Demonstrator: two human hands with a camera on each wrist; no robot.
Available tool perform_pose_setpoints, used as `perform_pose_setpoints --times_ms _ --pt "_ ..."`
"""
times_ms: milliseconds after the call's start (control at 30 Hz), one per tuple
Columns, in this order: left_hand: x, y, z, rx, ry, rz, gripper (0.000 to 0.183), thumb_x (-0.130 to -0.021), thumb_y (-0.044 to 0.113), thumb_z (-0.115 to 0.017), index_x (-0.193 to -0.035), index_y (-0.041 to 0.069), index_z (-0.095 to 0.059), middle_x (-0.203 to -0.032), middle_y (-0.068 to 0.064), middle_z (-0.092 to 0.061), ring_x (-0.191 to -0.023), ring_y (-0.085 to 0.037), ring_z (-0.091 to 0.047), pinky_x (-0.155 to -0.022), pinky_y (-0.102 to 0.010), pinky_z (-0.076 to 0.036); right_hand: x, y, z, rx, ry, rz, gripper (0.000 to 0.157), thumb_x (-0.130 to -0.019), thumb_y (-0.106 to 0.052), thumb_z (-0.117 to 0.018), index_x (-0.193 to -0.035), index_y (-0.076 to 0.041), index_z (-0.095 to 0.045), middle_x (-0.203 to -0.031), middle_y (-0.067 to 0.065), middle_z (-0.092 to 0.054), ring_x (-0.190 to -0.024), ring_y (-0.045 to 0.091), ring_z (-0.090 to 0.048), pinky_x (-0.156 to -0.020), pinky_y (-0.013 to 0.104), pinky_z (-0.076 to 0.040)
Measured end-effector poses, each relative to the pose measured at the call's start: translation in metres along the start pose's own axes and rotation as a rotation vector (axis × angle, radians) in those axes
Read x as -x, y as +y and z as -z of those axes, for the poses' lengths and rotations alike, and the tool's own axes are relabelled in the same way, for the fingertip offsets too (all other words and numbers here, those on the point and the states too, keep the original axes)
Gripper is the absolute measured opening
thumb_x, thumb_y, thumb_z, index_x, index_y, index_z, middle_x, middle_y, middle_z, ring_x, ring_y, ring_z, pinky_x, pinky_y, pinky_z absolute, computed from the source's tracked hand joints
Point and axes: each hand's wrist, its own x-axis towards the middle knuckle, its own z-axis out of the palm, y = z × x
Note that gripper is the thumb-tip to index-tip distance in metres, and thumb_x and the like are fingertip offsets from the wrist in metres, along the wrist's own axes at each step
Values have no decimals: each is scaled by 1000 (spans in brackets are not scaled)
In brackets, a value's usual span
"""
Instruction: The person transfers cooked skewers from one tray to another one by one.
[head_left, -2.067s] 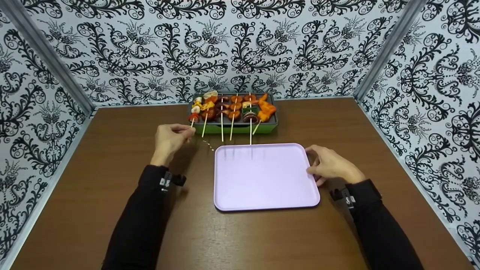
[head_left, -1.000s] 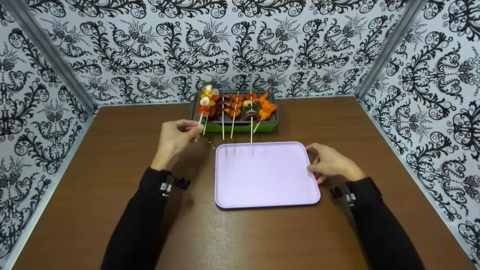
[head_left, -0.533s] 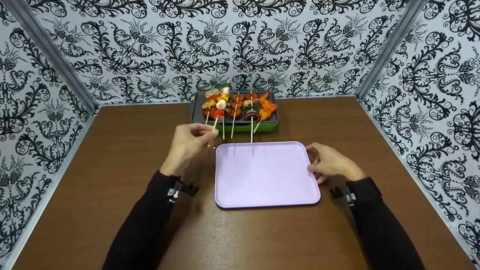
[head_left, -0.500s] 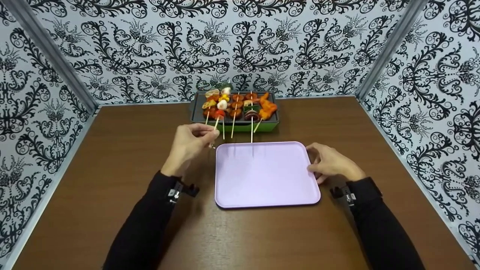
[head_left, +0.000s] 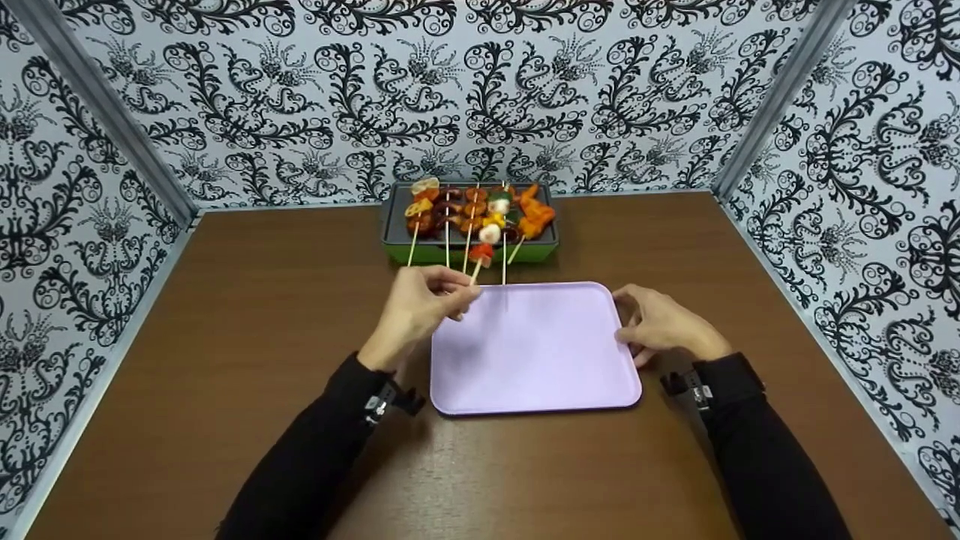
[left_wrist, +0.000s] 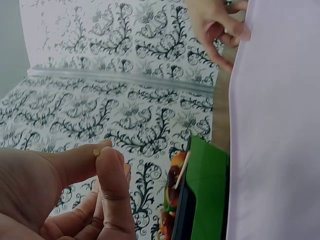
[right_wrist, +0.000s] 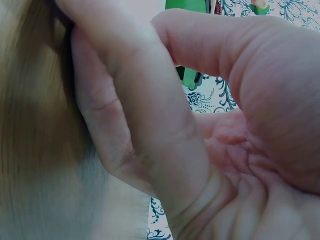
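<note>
My left hand (head_left: 421, 309) pinches the bare stick end of a vegetable skewer (head_left: 490, 234), which carries a red piece, a white piece, yellow and green bits. The skewer is tilted, its food end over the front of a small green grill (head_left: 471, 253) with a dark top. In the left wrist view the stick's butt (left_wrist: 97, 152) shows between thumb and finger. The left hand hangs over the far left corner of a pale purple tray (head_left: 540, 352). My right hand (head_left: 667, 326) grips the tray's right edge, thumb at the rim; in the right wrist view its fingers (right_wrist: 160, 125) curl under.
Several other skewers lie across the grill, among them sausage-like pieces and an orange wing-shaped one (head_left: 534, 217), sticks jutting toward the tray. Brown table (head_left: 262, 337) surrounds the tray. Patterned walls (head_left: 480, 97) close off the back and sides.
The left hand has lifted the vegetable skewer from the grill's left end and carried it right and nearer, over the tray's far left corner. The right hand has stayed on the tray.
</note>
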Motion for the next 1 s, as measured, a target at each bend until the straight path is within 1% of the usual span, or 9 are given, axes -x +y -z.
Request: perform_pose_setpoints --times_ms 133,233,333,433,600,700,800,867,1000 --pt "5 0 -13 -30 -37 6 13 -98 6 -94 -108 2 -88 -93 -16 -87 -67 -12 -75 -63 -23 -66 -1 0 0 2 0 3 77 -105 -1 -76 -171 7 -39 -103 24 -75 -69 26 -83 -65 41 -74" --pt "8 0 -23 -42 -64 4 14 -97 6 -95 -108 1 -88 -96 -18 -88 -66 -12 -76 -64 -27 -69 0 0 -1 5 3 3 77 -105 0 -77 -172 7 -38 -103 24 -74 -68 25 -82 -65 41 -74" --pt "10 -3 -34 -54 -91 6 16 -97 7 -95 -108 0 -87 -95 -15 -89 -65 -11 -77 -66 -30 -71 0 0 -1 4 4 6 78 -105 0 -77 -172 8 -38 -103 24 -74 -68 26 -82 -64 42 -74" --pt "13 -6 -44 -64 -130 23 16 -97 8 -96 -108 2 -87 -93 -11 -88 -65 -11 -76 -67 -31 -71 -1 0 -2 3 1 6 78 -105 -1 -76 -172 8 -37 -103 24 -74 -68 26 -82 -64 42 -74" --pt "17 -12 -59 -119 -194 26 14 -97 12 -96 -105 4 -88 -90 -8 -87 -64 -9 -75 -68 -34 -71 -1 1 -2 10 4 1 78 -104 -1 -77 -171 8 -38 -103 24 -75 -68 25 -82 -64 42 -74" --pt "19 -15 -67 -145 -214 16 13 -97 13 -96 -103 5 -88 -89 -7 -87 -63 -7 -75 -64 -29 -69 -1 1 -1 17 7 2 78 -104 -1 -77 -171 7 -38 -105 25 -75 -68 25 -82 -64 41 -74" --pt "21 -17 -73 -165 -232 8 12 -97 14 -96 -101 5 -88 -88 -7 -87 -61 -6 -74 -57 -20 -61 0 1 -1 20 8 1 77 -104 -2 -77 -171 7 -39 -107 25 -75 -69 25 -83 -64 40 -74" --pt "23 -19 -78 -178 -246 7 12 -97 14 -96 -100 6 -89 -87 -7 -87 -59 -5 -73 -54 -16 -56 0 1 -1 21 8 1 76 -104 -2 -77 -170 6 -40 -107 25 -75 -69 25 -83 -65 40 -74" --pt "25 -22 -88 -204 -261 15 11 -97 14 -97 -99 6 -89 -86 -6 -86 -56 -4 -71 -51 -15 -54 0 0 -1 30 10 4 76 -104 -2 -77 -170 6 -40 -107 25 -76 -68 24 -83 -64 40 -74"
